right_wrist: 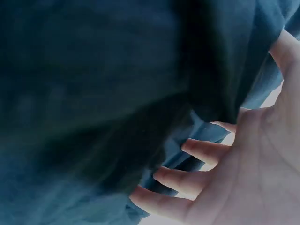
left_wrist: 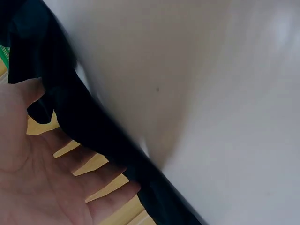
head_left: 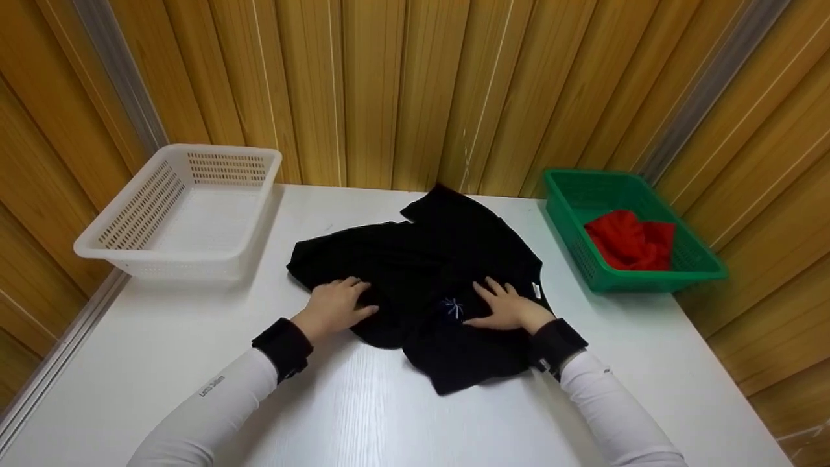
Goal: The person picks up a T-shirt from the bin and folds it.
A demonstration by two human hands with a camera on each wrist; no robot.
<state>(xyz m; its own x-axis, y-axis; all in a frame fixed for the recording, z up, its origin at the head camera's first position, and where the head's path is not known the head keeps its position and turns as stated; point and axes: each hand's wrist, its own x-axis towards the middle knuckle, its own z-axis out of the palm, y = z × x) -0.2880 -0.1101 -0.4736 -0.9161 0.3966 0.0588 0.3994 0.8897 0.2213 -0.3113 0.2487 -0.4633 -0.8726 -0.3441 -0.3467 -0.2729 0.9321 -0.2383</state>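
A black T-shirt (head_left: 402, 259) lies spread and creased on the white table (head_left: 363, 415), a small white label on its right edge and a pale starburst print near the middle. On its lower left part rests my left hand (head_left: 334, 308), fingers spread over the cloth. In the left wrist view, that hand's fingertips (left_wrist: 133, 187) touch the dark fabric along its edge. My right hand (head_left: 506, 308) lies flat beside the print, fingers spread. The right wrist view has the palm (right_wrist: 248, 173) facing the camera, with its fingertips at the folds of the shirt.
At the back left stands a white plastic basket (head_left: 240, 256) with perforated sides. A green basket (head_left: 635, 279) at the back right contains a red cloth (head_left: 629, 240). Wood-patterned panels (head_left: 369, 91) rise behind the table and at both sides.
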